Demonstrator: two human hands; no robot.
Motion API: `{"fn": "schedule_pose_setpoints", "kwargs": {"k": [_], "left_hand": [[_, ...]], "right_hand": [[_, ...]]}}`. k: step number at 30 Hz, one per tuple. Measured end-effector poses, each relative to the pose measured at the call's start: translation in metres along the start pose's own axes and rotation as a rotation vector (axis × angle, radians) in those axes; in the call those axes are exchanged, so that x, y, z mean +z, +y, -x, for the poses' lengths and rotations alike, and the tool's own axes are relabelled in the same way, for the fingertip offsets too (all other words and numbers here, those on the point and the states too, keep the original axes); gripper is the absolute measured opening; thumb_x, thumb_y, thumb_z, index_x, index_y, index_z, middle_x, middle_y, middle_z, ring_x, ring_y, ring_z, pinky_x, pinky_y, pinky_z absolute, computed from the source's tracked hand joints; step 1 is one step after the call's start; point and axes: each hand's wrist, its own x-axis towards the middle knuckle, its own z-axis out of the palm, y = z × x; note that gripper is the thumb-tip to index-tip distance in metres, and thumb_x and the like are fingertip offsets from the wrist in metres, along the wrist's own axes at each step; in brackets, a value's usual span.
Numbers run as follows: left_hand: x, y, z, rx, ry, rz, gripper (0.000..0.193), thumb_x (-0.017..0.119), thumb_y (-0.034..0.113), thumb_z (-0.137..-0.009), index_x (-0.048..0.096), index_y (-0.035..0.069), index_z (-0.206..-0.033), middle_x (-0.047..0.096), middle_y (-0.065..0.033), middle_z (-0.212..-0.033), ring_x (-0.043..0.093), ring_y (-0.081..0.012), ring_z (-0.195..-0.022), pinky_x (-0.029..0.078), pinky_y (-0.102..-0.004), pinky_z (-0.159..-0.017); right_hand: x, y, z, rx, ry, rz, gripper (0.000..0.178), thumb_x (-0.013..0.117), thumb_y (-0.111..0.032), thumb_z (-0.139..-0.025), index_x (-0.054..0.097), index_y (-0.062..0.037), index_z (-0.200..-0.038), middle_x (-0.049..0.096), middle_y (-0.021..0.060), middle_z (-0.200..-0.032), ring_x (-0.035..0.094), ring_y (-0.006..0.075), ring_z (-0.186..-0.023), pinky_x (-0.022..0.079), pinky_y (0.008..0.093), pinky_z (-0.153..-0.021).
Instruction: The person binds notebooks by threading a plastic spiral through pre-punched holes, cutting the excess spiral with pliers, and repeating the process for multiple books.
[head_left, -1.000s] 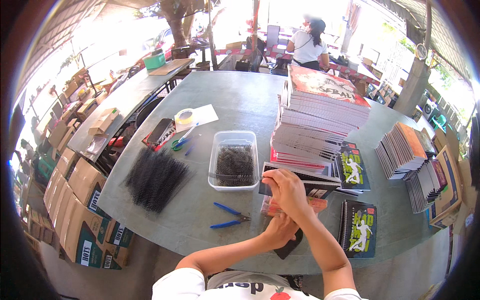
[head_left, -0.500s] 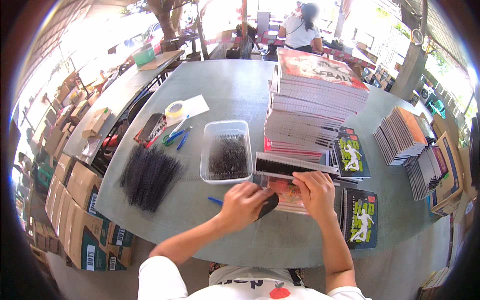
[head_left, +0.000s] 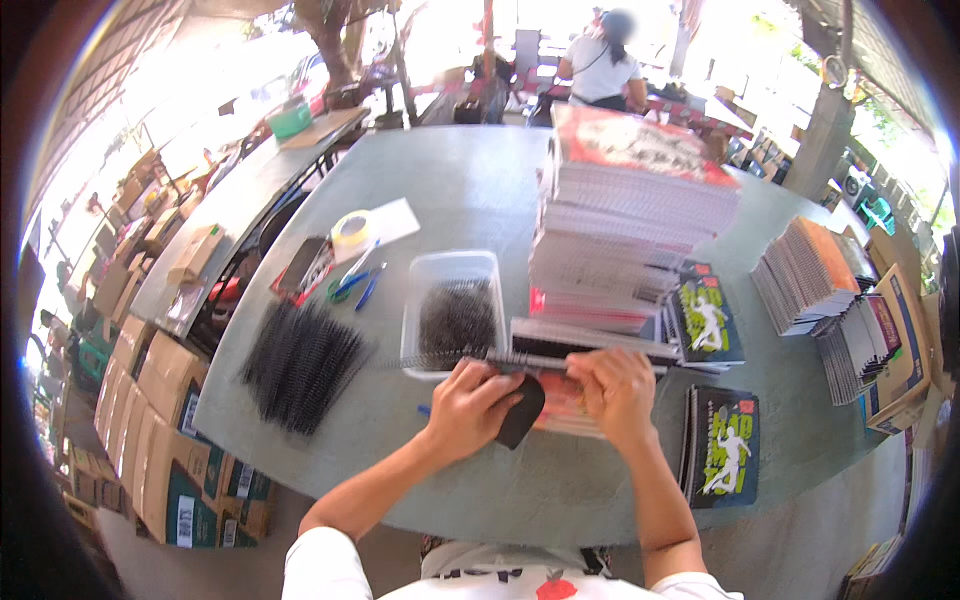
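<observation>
My left hand [head_left: 465,408] is closed around a thin black spiral binding coil [head_left: 515,360], stretched sideways in front of the clear plastic tub [head_left: 410,335]. A flat black piece with a rounded end [head_left: 524,412] sticks out beside its fingers. My right hand [head_left: 615,388] has its fingertips pinched together by the coil's right end; what they grip is hidden and blurred. Under and between the hands lies a red-orange booklet stack [head_left: 565,405]. Just beyond is a bound stack with a black edge [head_left: 545,342]. The tub holds dark coils [head_left: 460,318].
A tall notebook stack [head_left: 610,215] rises behind my hands. Black coils [head_left: 305,362] lie left, near tape [head_left: 351,230] and scissors [head_left: 345,287]. Dark green-printed notebooks [head_left: 725,445] sit right, more notebooks [head_left: 805,270] beyond. Another person [head_left: 603,65] is in the background.
Both hands have shifted slightly left, the left also upward. The coil now reaches farther right, up to the right fingertips. The flat black piece has turned more upright.
</observation>
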Motion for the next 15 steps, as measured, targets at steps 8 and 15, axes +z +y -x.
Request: {"fn": "schedule_pose_setpoints", "kwargs": {"k": [8, 15], "left_hand": [[-0.014, 0.011, -0.016, 0.018, 0.058, 0.018, 0.029, 0.073, 0.0, -0.067, 0.064, 0.005, -0.094, 0.058, -0.005, -0.085, 0.055, -0.0206, -0.077, 0.045, -0.0319, -0.065], [-0.012, 0.012, -0.02, -0.106, -0.083, 0.114, 0.033, 0.073, 0.001, -0.068, 0.065, 0.006, -0.099, 0.057, -0.0063, -0.085, 0.056, -0.0219, -0.078, 0.047, -0.0321, -0.066]], "right_hand": [[-0.001, -0.013, 0.0, 0.05, 0.041, 0.045, 0.01, 0.066, -0.011, -0.076, 0.066, -0.0112, -0.087, 0.065, 0.0, -0.075, 0.058, 0.0182, -0.069, 0.041, 0.0328, -0.064], [0.001, -0.014, 0.002, 0.067, 0.064, 0.056, 0.015, 0.066, -0.008, -0.074, 0.065, -0.0109, -0.089, 0.064, 0.0002, -0.075, 0.058, 0.0188, -0.07, 0.041, 0.0329, -0.065]]}}
